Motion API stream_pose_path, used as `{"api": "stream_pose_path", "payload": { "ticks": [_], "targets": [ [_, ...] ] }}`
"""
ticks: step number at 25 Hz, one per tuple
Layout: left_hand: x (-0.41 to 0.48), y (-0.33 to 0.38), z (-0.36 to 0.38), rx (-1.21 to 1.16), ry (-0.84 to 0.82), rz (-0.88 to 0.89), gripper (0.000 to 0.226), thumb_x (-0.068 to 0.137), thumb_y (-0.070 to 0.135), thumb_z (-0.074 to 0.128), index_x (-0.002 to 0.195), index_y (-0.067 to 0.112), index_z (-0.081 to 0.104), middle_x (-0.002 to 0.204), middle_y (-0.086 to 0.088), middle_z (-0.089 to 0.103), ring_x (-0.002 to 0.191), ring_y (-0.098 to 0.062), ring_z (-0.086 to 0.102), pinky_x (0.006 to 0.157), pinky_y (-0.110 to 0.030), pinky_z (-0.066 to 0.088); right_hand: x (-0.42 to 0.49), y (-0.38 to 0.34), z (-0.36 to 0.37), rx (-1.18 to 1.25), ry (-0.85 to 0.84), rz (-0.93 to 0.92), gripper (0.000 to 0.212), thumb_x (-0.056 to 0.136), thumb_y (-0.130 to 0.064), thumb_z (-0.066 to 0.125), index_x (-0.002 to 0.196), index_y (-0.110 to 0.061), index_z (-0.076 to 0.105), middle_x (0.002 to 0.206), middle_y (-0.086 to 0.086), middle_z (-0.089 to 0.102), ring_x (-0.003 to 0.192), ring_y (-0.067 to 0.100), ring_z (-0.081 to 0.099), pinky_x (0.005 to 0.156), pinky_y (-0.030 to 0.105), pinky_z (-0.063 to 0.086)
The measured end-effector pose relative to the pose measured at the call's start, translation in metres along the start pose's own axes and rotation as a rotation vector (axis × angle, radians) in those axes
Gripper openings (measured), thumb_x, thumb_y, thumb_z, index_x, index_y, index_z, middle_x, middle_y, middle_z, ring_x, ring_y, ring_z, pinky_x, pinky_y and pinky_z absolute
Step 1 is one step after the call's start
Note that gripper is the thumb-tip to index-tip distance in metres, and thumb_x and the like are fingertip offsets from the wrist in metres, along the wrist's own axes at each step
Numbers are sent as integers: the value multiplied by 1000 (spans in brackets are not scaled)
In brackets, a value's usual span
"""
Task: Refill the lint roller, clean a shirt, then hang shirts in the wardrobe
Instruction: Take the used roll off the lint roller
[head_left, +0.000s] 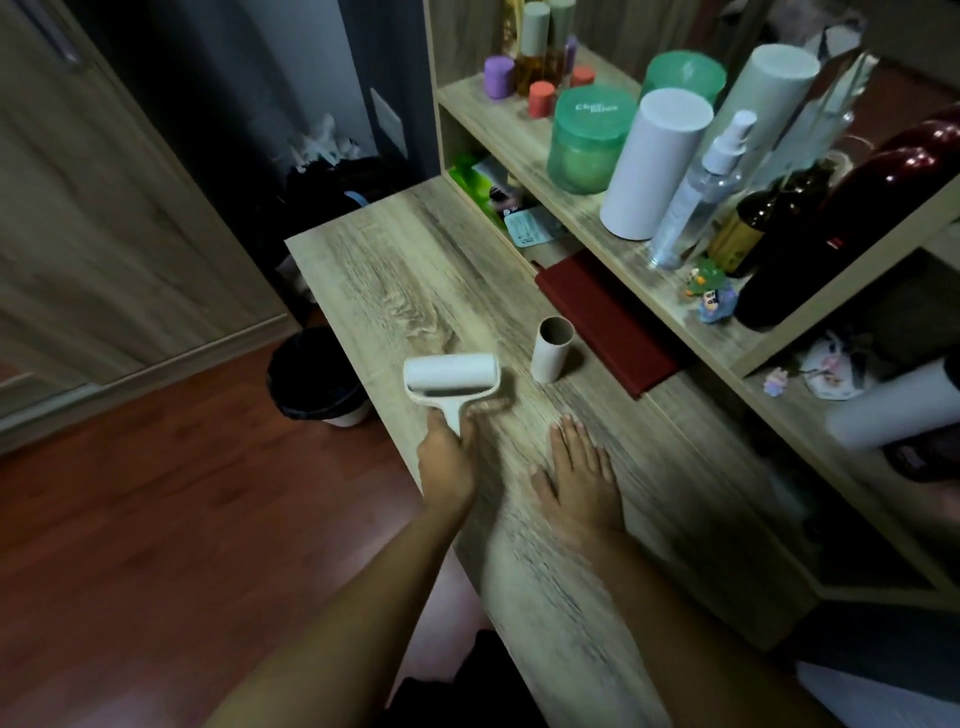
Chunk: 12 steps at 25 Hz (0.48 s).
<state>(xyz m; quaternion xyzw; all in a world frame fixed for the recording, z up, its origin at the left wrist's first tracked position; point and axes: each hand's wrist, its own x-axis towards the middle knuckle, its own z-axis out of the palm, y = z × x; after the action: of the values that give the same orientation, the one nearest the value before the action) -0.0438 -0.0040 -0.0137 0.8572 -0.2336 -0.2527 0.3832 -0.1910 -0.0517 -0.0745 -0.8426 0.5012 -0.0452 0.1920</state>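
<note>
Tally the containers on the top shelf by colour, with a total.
Green tubs: 2
White cylinders: 2
Purple caps: 1 clear; a second behind is too hidden to be sure
Red-orange caps: 2
Clear spray bottle: 1
Total: 8

Bare desk top (395, 270) lies open beyond the upright cardboard tube (552, 350) and red book (608, 322).
</note>
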Motion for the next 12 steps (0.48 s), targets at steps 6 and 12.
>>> {"api": "stream_pose_path", "payload": {
  "ticks": [6,12],
  "targets": [
    [-56,-15,-10,126,-138,244,25,97,36,43,92,13,37,68,-5,55,69,-34,59,56,-30,28,24,-37,-64,1035,-3,474,65,83,-75,17,118,-37,55,109,3,65,84,22,66,78,41,55],
    [-83,-2,-5,75,-220,380,31,91,43,48,100,15,40,71,-2,55,72,-28,61,57,-30,32,13,-52,-92,1119,43,470,37,96,-38,38,114,-12,57,103,11,61,67,13,61,48,21,50]
  ]
}}
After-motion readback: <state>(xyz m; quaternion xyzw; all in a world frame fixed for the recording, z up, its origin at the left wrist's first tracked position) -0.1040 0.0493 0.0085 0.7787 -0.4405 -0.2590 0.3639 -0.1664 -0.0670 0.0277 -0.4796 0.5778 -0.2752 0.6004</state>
